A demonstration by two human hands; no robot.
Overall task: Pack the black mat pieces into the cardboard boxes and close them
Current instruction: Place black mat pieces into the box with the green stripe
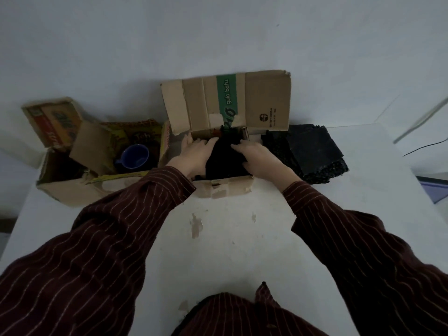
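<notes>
An open cardboard box (225, 189) with a green stripe on its raised back flap stands at the table's far middle. A black mat piece (224, 161) sits inside it. My left hand (196, 155) holds the mat's left edge and my right hand (258, 158) holds its right edge, fingers curled over the top. A stack of more black mat pieces (312, 151) lies right of the box. A second open cardboard box (65, 187) with dark contents stands at the far left.
Between the two boxes is a yellow printed carton (116, 177) holding a blue mug (134, 157). The white table (242, 238) has chipped spots near me. A wall runs close behind the boxes. A black cable (424, 147) lies at the right.
</notes>
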